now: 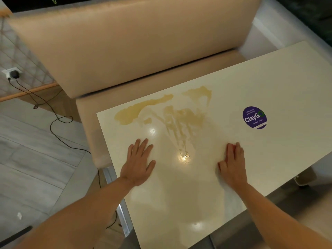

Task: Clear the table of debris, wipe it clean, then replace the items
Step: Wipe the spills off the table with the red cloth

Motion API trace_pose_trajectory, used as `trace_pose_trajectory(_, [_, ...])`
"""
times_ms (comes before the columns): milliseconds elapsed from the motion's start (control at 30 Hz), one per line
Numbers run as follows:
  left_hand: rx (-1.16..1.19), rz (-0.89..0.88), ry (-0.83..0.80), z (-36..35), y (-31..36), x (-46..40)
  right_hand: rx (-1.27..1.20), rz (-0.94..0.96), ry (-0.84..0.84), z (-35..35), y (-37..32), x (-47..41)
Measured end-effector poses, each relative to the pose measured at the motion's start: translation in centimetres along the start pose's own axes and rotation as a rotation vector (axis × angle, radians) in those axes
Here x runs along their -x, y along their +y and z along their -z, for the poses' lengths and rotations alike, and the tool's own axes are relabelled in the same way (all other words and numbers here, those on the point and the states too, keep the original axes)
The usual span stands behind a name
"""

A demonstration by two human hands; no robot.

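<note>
We see both hands, left and right, flat and empty on the tabletop, the spill just beyond them, stretching crosswise, nearer the left.

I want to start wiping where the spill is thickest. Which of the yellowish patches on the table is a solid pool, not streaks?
The long pool at the table's far left corner, beyond the left hand; the middle patch is smeared streaks.
</note>
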State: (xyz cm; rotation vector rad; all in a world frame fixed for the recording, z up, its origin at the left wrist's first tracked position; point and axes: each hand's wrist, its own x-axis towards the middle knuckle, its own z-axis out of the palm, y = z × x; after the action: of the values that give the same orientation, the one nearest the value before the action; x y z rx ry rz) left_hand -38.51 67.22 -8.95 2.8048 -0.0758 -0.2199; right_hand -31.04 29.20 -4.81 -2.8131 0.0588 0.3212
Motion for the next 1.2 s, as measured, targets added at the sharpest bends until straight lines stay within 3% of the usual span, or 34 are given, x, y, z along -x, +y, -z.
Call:
trace_pose_trajectory(133, [0.006,0.006,0.003,0.0,0.1,0.1,0.016,-0.001,0.103,-2.2,-5.9,-1.6])
trace_pose_trajectory(300, [0.046,0.007,0.028,0.0,0.1,0.1,0.005,0.444,-0.005,-8.8,-12.9,6.6])
trace_pose_trajectory(367, [0.057,0.004,0.041,0.0,0.0,0.1,0.008,0.618,-0.095,-9.1,-12.0,10.8])
trace_pose_trajectory(467, [0.063,0.003,0.056,-0.1,0.0,0.1,0.075,0.703,-0.126,-7.5,-6.3,11.9])
trace_pose_trajectory(633, [0.063,0.008,0.068,-0.1,0.1,0.1,0.146,0.364,-0.04,-3.5,-0.1,3.7])
trace_pose_trajectory(733, [0.059,0.011,0.063,0.0,0.2,0.1,0.093,0.075,0.077,-3.6,-4.2,-1.0])
trace_pose_trajectory(800, [0.061,0.012,0.062,0.0,0.2,0.1,0.092,0.048,0.096,-5.0,-8.7,-1.5])
trace_pose_trajectory(900, [0.076,0.013,0.071,0.0,0.1,0.0,0.072,0.341,-0.01,-8.3,-14.2,3.2])
trace_pose_trajectory(1000, [0.096,0.017,0.08,-0.1,0.1,0.1,0.04,0.635,-0.133,-9.4,-13.7,9.3])
trace_pose_trajectory(1100, [0.087,0.017,0.079,-0.1,0.0,0.0,0.087,0.771,-0.21,-8.1,-8.6,10.5])
trace_pose_trajectory(1200, [0.083,0.022,0.081,-0.1,0.2,0.1,0.144,0.726,-0.183,-5.5,-3.3,6.4])
